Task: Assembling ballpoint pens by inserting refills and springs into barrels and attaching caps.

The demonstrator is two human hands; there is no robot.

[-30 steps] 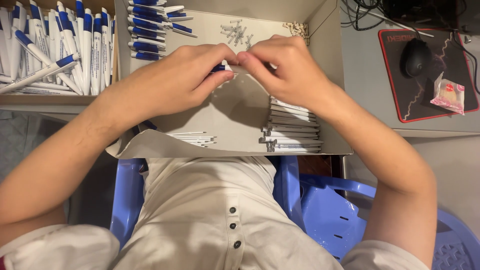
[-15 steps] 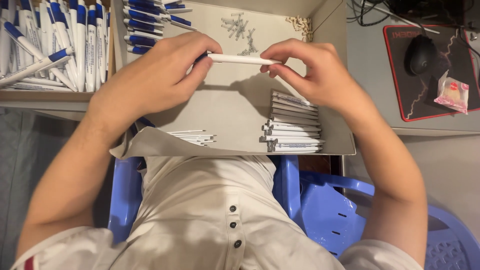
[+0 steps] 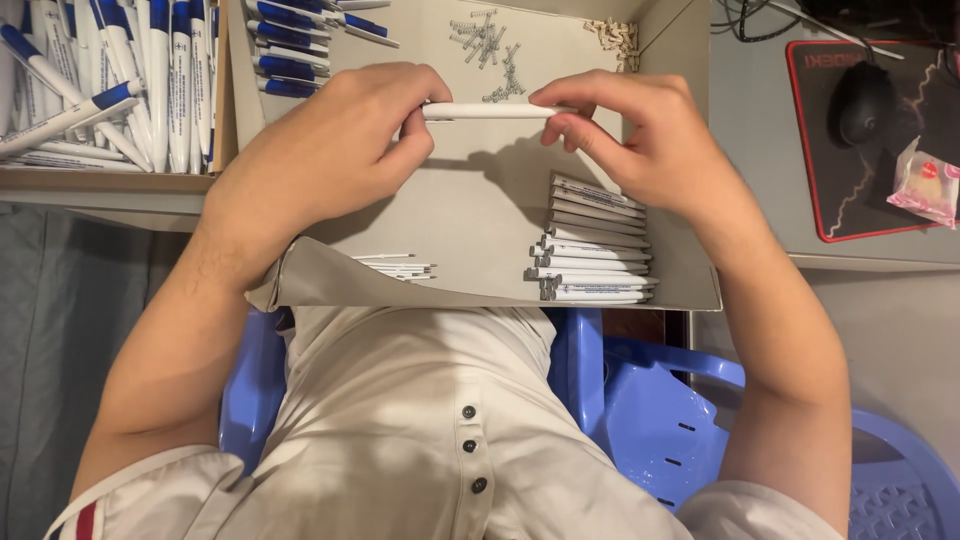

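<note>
My left hand [image 3: 335, 150] and my right hand [image 3: 640, 135] hold one white pen barrel [image 3: 488, 111] level between them, each pinching one end, above a shallow cardboard box [image 3: 690, 220]. Under my right hand, white pen barrels [image 3: 595, 245] lie stacked at the box's near right. A few thin white refills [image 3: 395, 266] lie at the near edge. Small metal springs [image 3: 490, 40] are scattered at the far side. Blue pen parts [image 3: 290, 45] lie at the box's far left.
A second box at the left holds several assembled white and blue pens [image 3: 110, 80]. On the desk at the right are a black mouse [image 3: 865, 100] on a red-edged mat [image 3: 830, 200] and a pink wrapped snack [image 3: 925, 180]. I sit on a blue plastic chair [image 3: 640, 410].
My hands were pressed together over the box a second ago. They have drawn apart, and the white pen barrel now shows full length between them.
</note>
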